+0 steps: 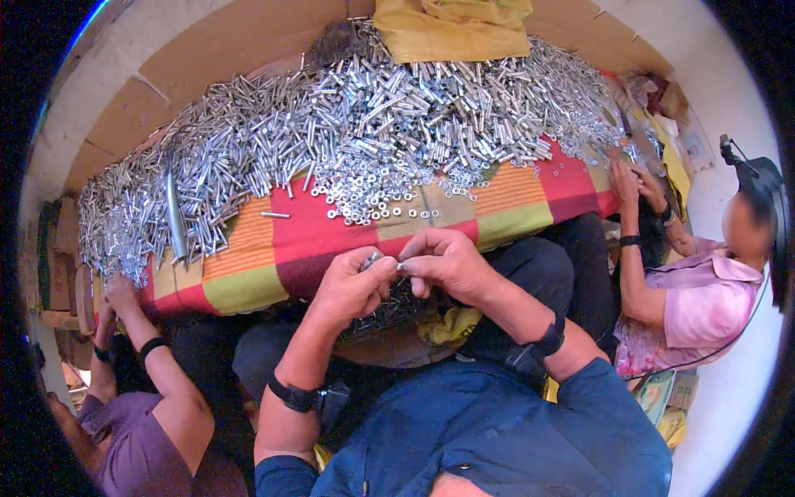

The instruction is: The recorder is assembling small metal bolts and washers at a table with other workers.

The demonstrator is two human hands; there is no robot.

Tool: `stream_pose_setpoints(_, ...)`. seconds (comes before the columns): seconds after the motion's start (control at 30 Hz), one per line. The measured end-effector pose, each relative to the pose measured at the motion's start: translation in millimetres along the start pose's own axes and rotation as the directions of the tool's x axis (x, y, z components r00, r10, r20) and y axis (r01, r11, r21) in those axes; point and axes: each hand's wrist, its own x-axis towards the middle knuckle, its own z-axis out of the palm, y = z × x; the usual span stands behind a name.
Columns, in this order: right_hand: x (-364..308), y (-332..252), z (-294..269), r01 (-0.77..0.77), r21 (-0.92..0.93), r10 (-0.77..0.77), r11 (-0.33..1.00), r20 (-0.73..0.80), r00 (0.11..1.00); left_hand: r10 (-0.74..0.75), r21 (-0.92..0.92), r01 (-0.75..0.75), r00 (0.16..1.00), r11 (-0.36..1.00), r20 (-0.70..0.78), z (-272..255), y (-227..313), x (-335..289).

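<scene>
In front of my chest, above my lap, my two hands are nearly touching. My left hand (356, 283) is closed around a short silver metal tube (370, 260), whose end shows past the fingers. Thumb and fingers of my right hand (451, 263) are pinched on a small shiny metal piece (401, 267) by the left thumb; it is too small to name. On the cloth just beyond lie many loose hex nuts (364, 195) and thin washers (468, 178). Behind them rises a large heap of silver metal tubes and rods (431, 108).
A checked cloth (319, 248) covers the work surface. A pointed metal tool (175, 219) rests on the heap's left. A yellow sack (451, 31) lies at the back. Co-workers in purple (149, 435) and pink (704, 290) sit either side, their hands at the heap's ends.
</scene>
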Motion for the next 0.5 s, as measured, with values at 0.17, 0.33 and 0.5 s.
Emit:
stream_pose_setpoints(0.17, 4, -9, 6, 0.057, -0.153, -0.056, 0.987, 0.015, 0.998, 0.006, -0.027, -0.006, 1.000, 1.000, -0.001, 1, 2, -2)
stream_pose_setpoints(0.33, 26, -24, -8, 0.068, -0.418, -0.083, 0.906, -0.019, 0.996, 0.115, 0.109, -0.098, 0.981, 0.989, -0.156, -6, -3, 3)
stream_pose_setpoints(0.5, 68, 0, -47, 0.300, -0.940, -0.656, 0.162, 0.125, 0.745, 0.101, 0.027, -0.098, 0.958, 0.995, -0.267, -8, 10, 0)
